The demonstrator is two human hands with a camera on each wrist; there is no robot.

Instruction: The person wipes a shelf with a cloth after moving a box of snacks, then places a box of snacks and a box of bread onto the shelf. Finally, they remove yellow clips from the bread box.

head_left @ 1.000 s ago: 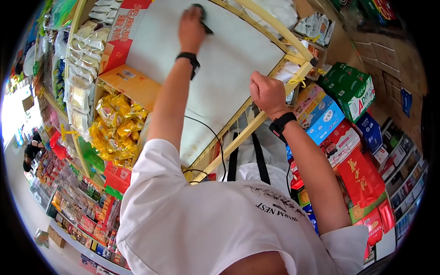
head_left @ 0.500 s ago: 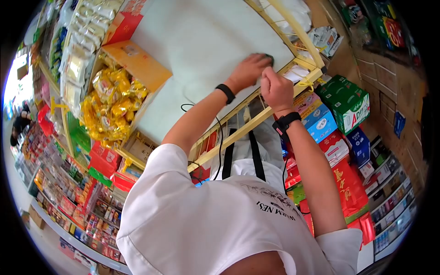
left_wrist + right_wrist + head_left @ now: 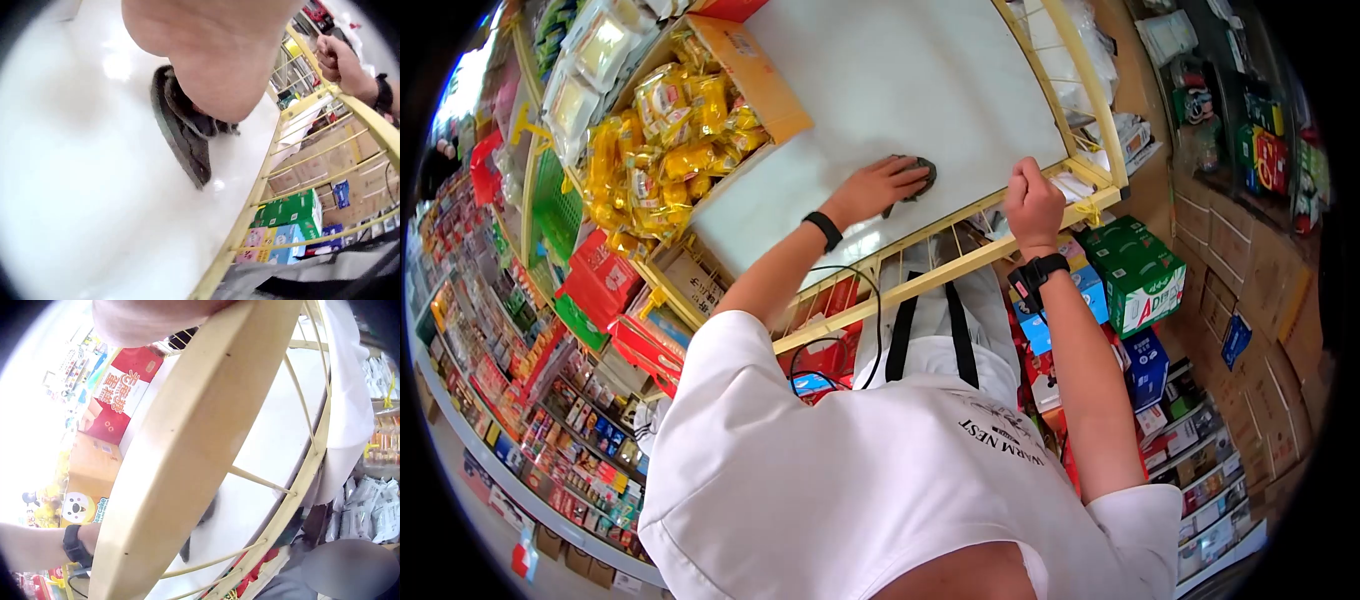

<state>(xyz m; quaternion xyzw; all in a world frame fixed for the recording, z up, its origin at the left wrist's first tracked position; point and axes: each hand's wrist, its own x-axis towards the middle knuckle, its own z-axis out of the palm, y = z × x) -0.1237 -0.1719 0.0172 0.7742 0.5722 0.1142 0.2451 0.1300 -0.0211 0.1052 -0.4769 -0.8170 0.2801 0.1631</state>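
Observation:
My left hand (image 3: 874, 191) lies with its fingers extended over a dark, crumpled cloth (image 3: 925, 178), pressing it on a white board (image 3: 830, 60). In the left wrist view the cloth (image 3: 181, 128) sticks out from beneath the hand (image 3: 219, 56), whose fingers are hidden. My right hand (image 3: 1034, 207) is curled into a fist by the near right corner of the pale wooden rail (image 3: 960, 262), with nothing visible in it. The right wrist view has part of that hand (image 3: 156, 319) beside the rail (image 3: 187, 437), the fingers out of sight.
An open carton (image 3: 752, 72) of yellow packets (image 3: 670, 145) borders the board's left side. A black cable (image 3: 879, 325) loops near my body. Below the rail at right are a green box (image 3: 1133, 270) and a blue box (image 3: 1145, 368).
The left hand and cloth came from the board's far side to its near right, beside the right hand, then shifted left. The right hand remains curled; the head view has shifted.

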